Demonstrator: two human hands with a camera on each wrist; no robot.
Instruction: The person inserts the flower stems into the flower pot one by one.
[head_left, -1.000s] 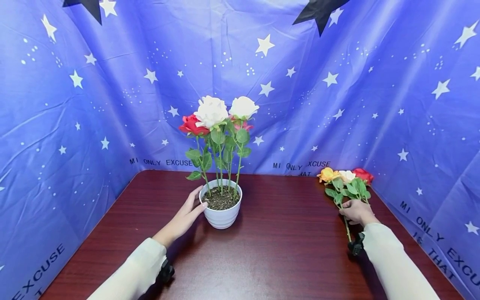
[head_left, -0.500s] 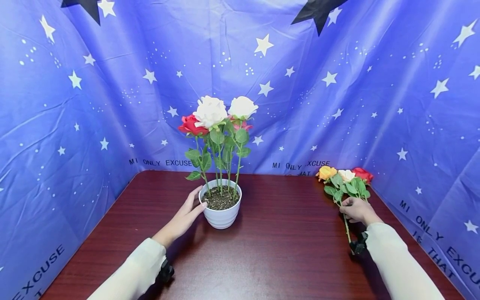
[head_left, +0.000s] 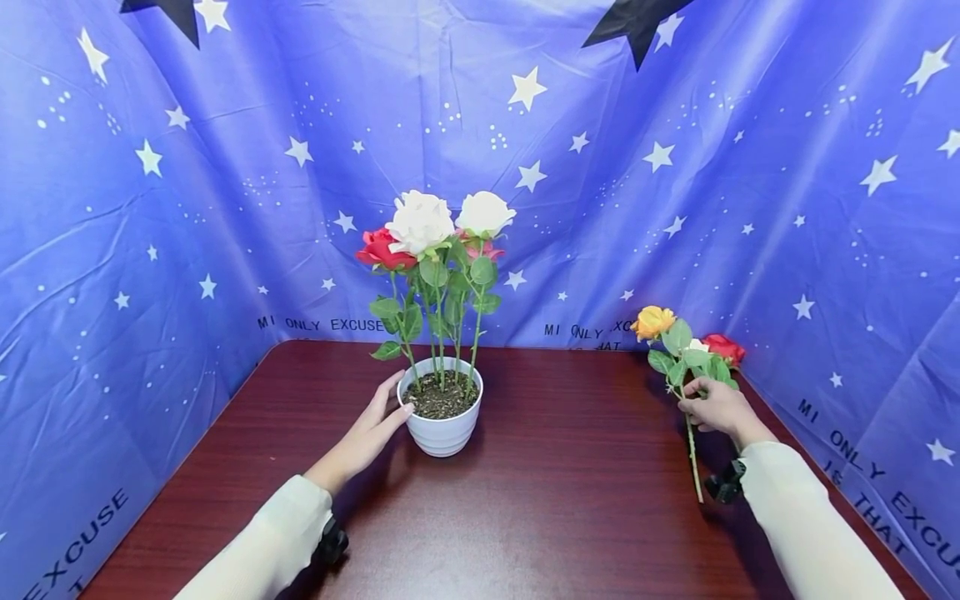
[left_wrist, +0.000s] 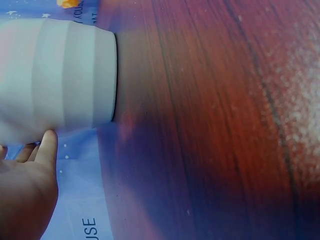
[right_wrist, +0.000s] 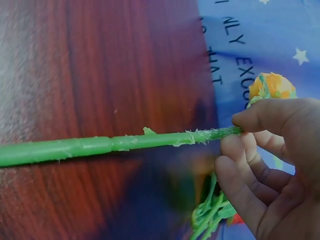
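Note:
A white ribbed flowerpot (head_left: 442,433) stands on the table with soil and several upright artificial roses in it. My left hand (head_left: 371,429) rests against its left side, fingers fairly straight and thumb at the rim; the left wrist view shows fingertips against the pot (left_wrist: 65,75). On the right, my right hand (head_left: 722,410) pinches a yellow rose (head_left: 652,322) by its green stem, between thumb and fingers. Its bloom is tilted up, while the lower stem (right_wrist: 100,146) slants toward the table's front. A white rose (head_left: 697,345) and a red rose (head_left: 723,350) lie behind that hand, partly hidden.
The dark red wooden table (head_left: 555,492) carries everything. A blue curtain (head_left: 585,200) with stars and lettering surrounds it at the back and sides. Red and white blooms (head_left: 422,223) rise high above the pot.
My right hand has raised the yellow rose's bloom off the table, clear of the white and red ones, and the wrist has shifted slightly right. The left hand and pot stay put.

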